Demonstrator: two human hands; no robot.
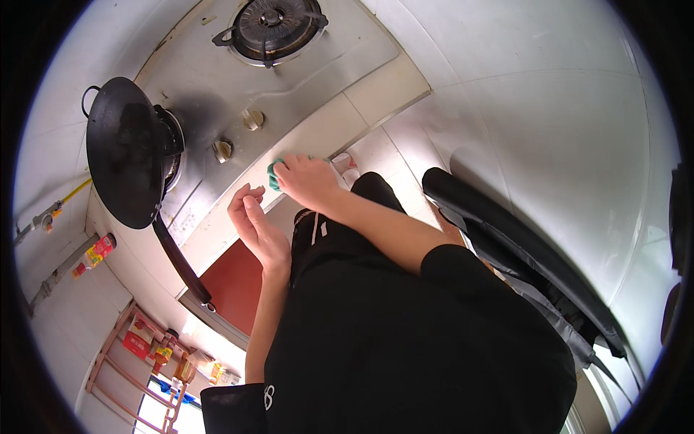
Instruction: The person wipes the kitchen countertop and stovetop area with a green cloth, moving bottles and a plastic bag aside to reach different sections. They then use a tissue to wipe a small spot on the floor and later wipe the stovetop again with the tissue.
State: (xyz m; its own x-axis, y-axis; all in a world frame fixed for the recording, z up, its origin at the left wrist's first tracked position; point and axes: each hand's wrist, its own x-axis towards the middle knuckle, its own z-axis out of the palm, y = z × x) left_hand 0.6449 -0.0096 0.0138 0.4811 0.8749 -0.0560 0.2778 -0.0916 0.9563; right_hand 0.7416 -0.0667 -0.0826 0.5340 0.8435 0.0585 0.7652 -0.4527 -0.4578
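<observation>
My right hand [309, 182] is closed around a green cloth [274, 176], which rests on the pale front strip of the counter [347, 111]. To its left, my left hand [257, 225] is raised near the counter's edge with fingers loosely curled and nothing in them. Beyond the hands lies a metal gas hob [293, 103] with two control knobs [253, 120]. A black wok [127, 154] leans tilted on the left burner, its dark handle [181, 263] reaching over the counter's edge.
The other burner [271, 27] bears a black pan support. A bottle [95, 255] stands by the left wall. Bottles and packets [165, 350] fill a rack at lower left. Below the counter is a red cabinet front [233, 287]. Folded black objects [520, 255] lean against the right wall.
</observation>
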